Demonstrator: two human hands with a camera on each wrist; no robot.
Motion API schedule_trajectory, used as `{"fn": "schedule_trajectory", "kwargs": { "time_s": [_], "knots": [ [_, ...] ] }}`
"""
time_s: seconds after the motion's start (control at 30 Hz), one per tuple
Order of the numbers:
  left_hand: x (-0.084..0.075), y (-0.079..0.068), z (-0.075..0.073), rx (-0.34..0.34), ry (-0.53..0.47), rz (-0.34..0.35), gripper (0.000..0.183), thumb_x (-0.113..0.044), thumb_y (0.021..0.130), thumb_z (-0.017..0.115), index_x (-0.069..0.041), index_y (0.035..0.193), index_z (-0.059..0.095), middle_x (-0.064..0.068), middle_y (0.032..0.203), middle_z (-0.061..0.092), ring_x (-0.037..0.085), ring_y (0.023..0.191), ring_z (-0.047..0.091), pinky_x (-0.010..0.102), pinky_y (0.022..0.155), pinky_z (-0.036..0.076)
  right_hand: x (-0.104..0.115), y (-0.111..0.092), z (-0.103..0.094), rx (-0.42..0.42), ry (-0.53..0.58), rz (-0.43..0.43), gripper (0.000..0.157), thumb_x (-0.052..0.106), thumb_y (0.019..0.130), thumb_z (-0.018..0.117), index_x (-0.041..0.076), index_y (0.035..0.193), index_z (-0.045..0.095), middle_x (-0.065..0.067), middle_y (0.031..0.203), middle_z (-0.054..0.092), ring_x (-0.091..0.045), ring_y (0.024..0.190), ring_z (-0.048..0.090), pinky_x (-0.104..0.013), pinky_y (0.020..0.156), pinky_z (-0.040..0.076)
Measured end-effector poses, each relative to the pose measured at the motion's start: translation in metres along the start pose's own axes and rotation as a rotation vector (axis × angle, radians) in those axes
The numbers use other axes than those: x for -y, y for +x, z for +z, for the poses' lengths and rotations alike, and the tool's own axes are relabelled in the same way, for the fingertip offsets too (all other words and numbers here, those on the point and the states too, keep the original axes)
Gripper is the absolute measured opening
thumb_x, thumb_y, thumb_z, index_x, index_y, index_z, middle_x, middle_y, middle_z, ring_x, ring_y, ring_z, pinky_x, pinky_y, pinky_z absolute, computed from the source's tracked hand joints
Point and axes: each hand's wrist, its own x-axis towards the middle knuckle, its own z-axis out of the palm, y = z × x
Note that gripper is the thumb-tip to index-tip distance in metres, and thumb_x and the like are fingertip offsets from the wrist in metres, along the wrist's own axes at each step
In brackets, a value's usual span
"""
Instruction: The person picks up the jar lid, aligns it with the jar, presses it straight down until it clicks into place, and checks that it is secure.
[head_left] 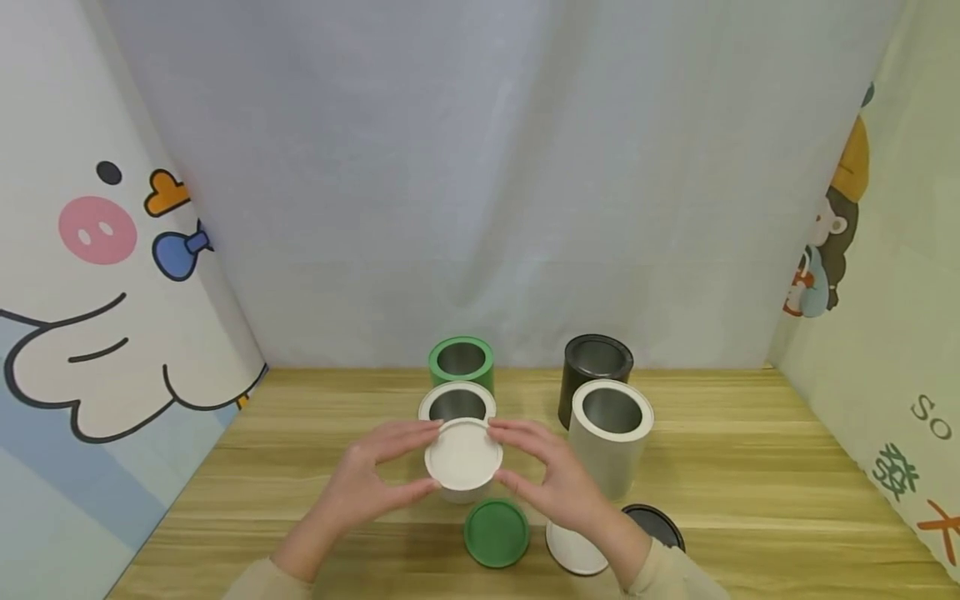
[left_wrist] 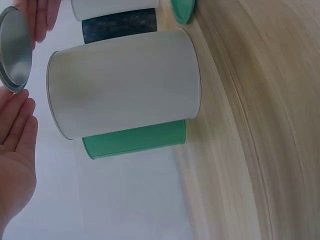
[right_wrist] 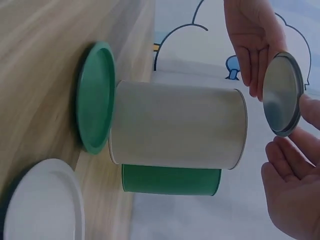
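Holds a white lid point(head_left: 463, 454) between the left hand point(head_left: 375, 471) and the right hand point(head_left: 551, 471), higher than the left white can point(right_wrist: 177, 125) and a little to its near side, apart from its rim. Pinches the lid's left edge with the left thumb and fingertips, spread wide from each other; pinches the opposite edge the same way on the right. Presents a white face upward above the left white can, with a silvery underside showing in both wrist views.

Shows a green can point(right_wrist: 171, 180) just behind the left white can, upright, open and partly hidden by it. Includes a second white can point(head_left: 611, 467), upright and open, to the right of the left white can, plus a black can point(head_left: 570, 400), also open, farther back on that side.

Has a green lid point(head_left: 497, 533) flat on the wooden table point(head_left: 337, 408), just in front of the left white can; cannot tell whether touching it. Shows a second white lid point(head_left: 573, 550) and a black lid point(head_left: 656, 527) in front and to the right of the left white can, both partly hidden by the right forearm. Includes a pale curtain point(head_left: 487, 208) well behind the left white can.
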Motion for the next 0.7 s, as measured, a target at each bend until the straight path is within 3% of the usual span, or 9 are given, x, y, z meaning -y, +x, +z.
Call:
{"fn": "schedule_trajectory", "kwargs": {
  "time_s": [0.27, 0.53, 0.7],
  "knots": [
    [0.008, 0.001, 0.010, -0.094, 0.049, 0.021, 0.056, -0.012, 0.065, 0.092, -0.003, 0.117, 0.073, 0.009, 0.122, 0.069, 0.031, 0.113, 0.063, 0.032, 0.103, 0.046, -0.009, 0.005, 0.002, -0.035, -0.032, 0.036, 0.042, 0.002, 0.086, 0.075, 0.002, 0.127, 0.065, -0.011, 0.133, 0.061, -0.034, 0.124, 0.055, -0.053, 0.100, 0.047],
    [0.017, 0.006, 0.015, -0.125, 0.087, -0.051, 0.053, -0.011, 0.068, 0.090, -0.005, 0.117, 0.073, 0.007, 0.122, 0.069, 0.031, 0.114, 0.063, 0.051, 0.098, 0.049, -0.016, 0.011, 0.012, -0.074, -0.070, 0.075, 0.047, 0.002, 0.086, 0.075, 0.002, 0.131, 0.063, -0.012, 0.137, 0.059, -0.034, 0.126, 0.054, -0.052, 0.102, 0.045],
    [0.024, 0.011, 0.016, -0.137, 0.081, -0.060, 0.054, -0.009, 0.067, 0.090, -0.002, 0.117, 0.072, 0.009, 0.122, 0.068, 0.034, 0.114, 0.063, 0.053, 0.098, 0.048, -0.017, 0.019, 0.013, -0.079, -0.105, 0.087, 0.047, 0.002, 0.085, 0.075, 0.000, 0.131, 0.062, -0.014, 0.137, 0.059, -0.037, 0.125, 0.053, -0.055, 0.101, 0.045]
  ]
}}
